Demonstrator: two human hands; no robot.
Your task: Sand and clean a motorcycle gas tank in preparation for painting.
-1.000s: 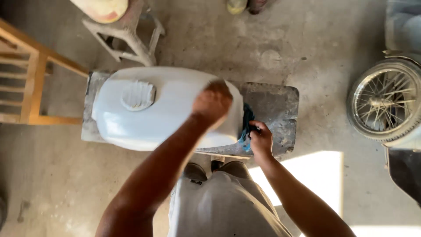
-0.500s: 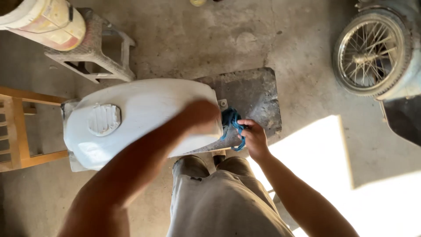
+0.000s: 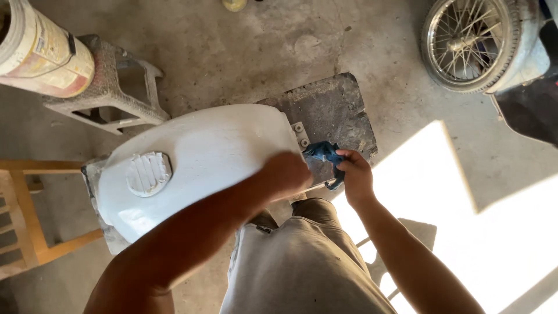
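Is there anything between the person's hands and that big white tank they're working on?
Nothing visible. The left hand rests directly on the near end of the white tank. The right hand holds a blue cloth right at the tank's end, over the dark slab.

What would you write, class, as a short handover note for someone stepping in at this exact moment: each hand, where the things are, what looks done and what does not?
Left hand: closed, pressed on the near right edge of the white tank-shaped shell; whether it holds anything cannot be seen.
Right hand: gripping a blue cloth just off the shell's right end.
The shell lies on a dark slab on the concrete floor, its ribbed round patch facing up.
Nearby: spoked wheel, plastic stool bearing a bucket, wooden chair.
Done: the shell looks evenly white and matte.
Left: cannot tell how much of the surface has been worked.
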